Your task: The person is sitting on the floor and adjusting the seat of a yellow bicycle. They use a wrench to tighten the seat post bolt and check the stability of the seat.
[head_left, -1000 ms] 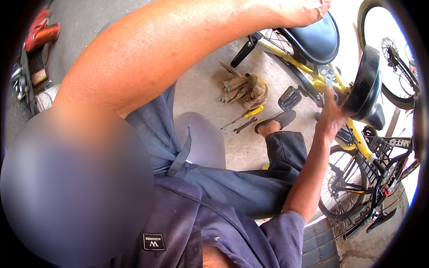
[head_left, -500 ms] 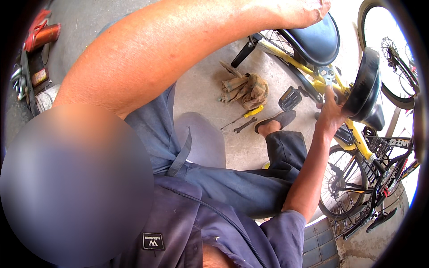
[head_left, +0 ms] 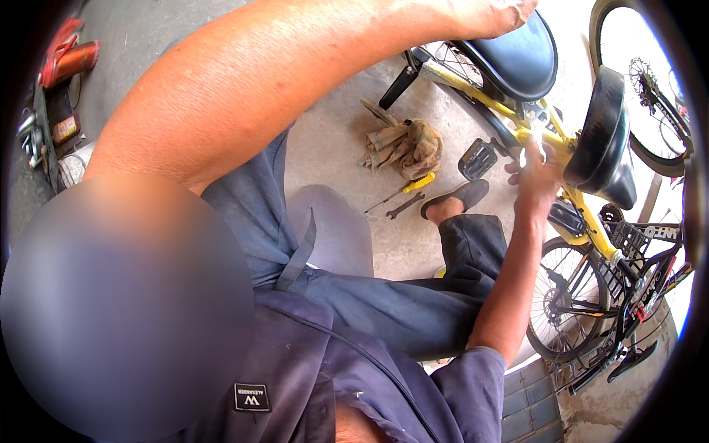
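My left hand reaches across the top, fingers curled at the edge of a black padded seat on a yellow bicycle. My right hand is closed around a silver wrench, blurred by glare, at the frame below that seat and beside the black saddle. A black pedal is just left of my right hand. On the concrete floor lie a crumpled dirty cloth, a yellow-handled screwdriver and an open-ended wrench, near my sandalled foot.
A large bicycle wheel stands at the right, with a dark bicycle below it. At the far left are an orange cylinder and dark metal items.
My right hand has shifted slightly up and left, and its fingers look differently placed on the wrench. The black seat and saddle have moved slightly upward. My left hand moved slightly with the seat.
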